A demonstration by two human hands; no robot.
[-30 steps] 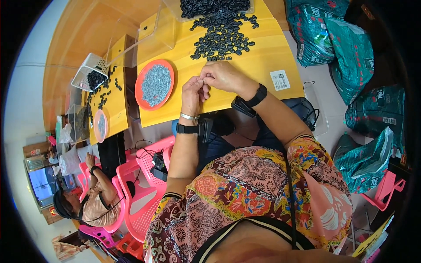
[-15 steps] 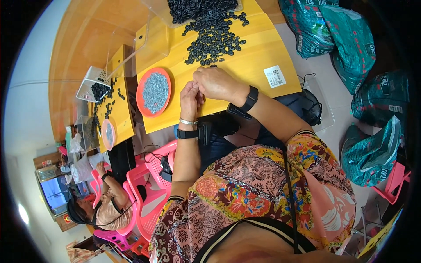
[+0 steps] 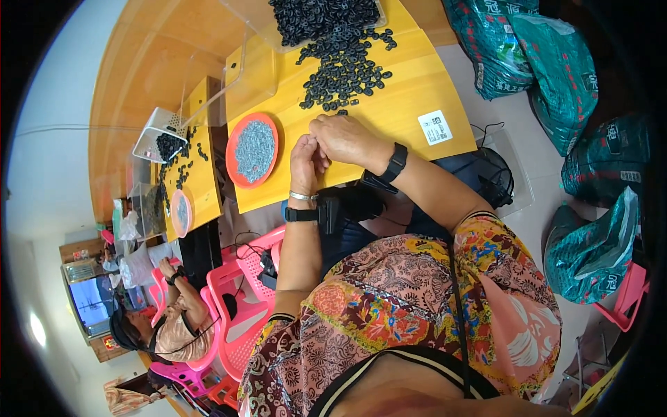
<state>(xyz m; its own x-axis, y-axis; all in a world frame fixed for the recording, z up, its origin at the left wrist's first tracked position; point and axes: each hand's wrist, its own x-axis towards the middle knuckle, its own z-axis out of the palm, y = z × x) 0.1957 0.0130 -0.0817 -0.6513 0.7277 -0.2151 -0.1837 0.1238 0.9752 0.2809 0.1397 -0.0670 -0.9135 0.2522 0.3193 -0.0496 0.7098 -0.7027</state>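
Note:
My left hand [image 3: 305, 164] and my right hand [image 3: 349, 143] meet fingertip to fingertip above the near edge of the yellow tabletop [image 3: 389, 135]. The fingers of both are curled and pinched; whatever lies between them is hidden. Just beyond my right knuckles, a heap of small black oval plastic parts [image 3: 342, 78] spreads toward me, with one black part [image 3: 342, 112] almost touching that hand. To the left of my hands stands an orange-red plate [image 3: 231, 156] holding many small silvery metal pieces [image 3: 255, 151].
A clear bin [image 3: 381, 15] full of black parts sits at the far edge. A white label [image 3: 435, 128] is on the right of the tabletop. At left, another table carries a white basket [image 3: 141, 147] and a pink plate [image 3: 182, 229]; a person [image 3: 184, 326] sits nearby. Green sacks [image 3: 556, 76] stand at right.
The view has shifted slightly, so the table and plate appear a little farther right and lower. My hands keep nearly the same pinched pose together.

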